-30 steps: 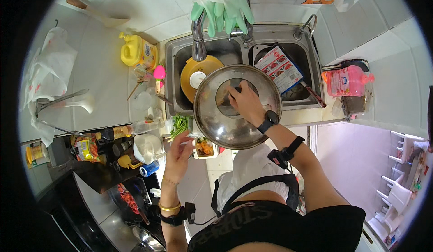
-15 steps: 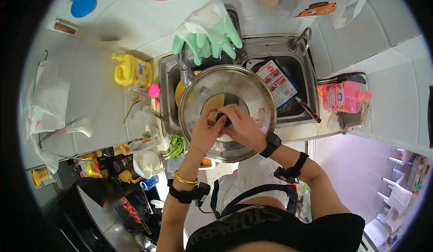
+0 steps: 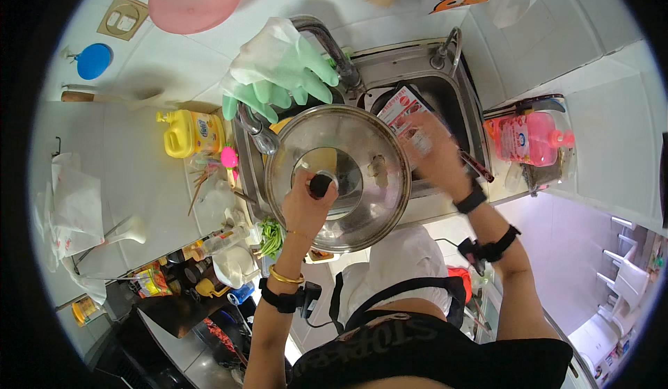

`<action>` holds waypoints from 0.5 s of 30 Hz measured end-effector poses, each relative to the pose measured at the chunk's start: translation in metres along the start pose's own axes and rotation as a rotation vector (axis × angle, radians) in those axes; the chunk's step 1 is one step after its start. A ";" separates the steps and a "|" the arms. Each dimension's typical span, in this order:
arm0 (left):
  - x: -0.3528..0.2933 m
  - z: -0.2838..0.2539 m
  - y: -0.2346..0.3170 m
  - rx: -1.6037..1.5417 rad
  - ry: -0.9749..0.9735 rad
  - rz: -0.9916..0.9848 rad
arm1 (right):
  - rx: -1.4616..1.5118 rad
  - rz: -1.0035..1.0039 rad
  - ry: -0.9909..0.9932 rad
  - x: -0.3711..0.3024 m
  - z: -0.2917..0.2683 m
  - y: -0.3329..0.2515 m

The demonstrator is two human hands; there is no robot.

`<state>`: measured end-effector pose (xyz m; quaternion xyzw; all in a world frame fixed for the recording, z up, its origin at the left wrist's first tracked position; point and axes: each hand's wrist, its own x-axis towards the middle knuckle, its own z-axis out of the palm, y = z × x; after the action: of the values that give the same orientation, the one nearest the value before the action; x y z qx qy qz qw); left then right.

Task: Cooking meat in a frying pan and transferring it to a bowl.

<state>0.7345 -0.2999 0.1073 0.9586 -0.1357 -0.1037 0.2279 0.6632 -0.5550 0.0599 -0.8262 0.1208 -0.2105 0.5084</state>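
A large round metal lid (image 3: 379, 211) with a glass centre covers the left part of the sink (image 3: 397, 56). My left hand (image 3: 305, 204) has its fingers closed around the black knob (image 3: 320, 185) in the lid's middle. To the right, my right hand (image 3: 430, 149) is off the lid and smeared by motion. It is over the right basin, in front of a flat printed package (image 3: 399, 106); whether it touches the package cannot be told. A dark handle (image 3: 476, 166) sticks out of the basin beside my right wrist.
Pale green rubber gloves (image 3: 278, 69) hang over the faucet (image 3: 261, 135). A yellow jug (image 3: 195, 135) stands left of the sink, a pink bottle (image 3: 532, 138) right of it. Green vegetables (image 3: 270, 237) lie by my left forearm. At lower left, a pan with red food (image 3: 218, 333) sits on the stove.
My right hand has let go of the knob and moved right, over the right basin. The left hand still grips the knob. The head view has shifted slightly.
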 end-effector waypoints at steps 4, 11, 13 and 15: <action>0.002 -0.005 -0.001 -0.059 0.010 0.032 | -0.580 0.201 0.200 -0.007 -0.007 0.152; -0.006 -0.025 -0.002 -0.094 0.011 -0.035 | -0.411 0.095 -0.129 -0.056 0.049 0.092; -0.006 -0.030 -0.001 -0.165 0.008 -0.033 | -0.336 -0.013 -0.072 -0.082 0.056 0.074; -0.007 -0.028 -0.017 -0.196 0.015 -0.018 | -0.252 0.071 -0.034 -0.093 0.050 0.059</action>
<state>0.7384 -0.2714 0.1247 0.9336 -0.1143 -0.1113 0.3208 0.6056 -0.5038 -0.0335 -0.8821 0.1668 -0.1613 0.4099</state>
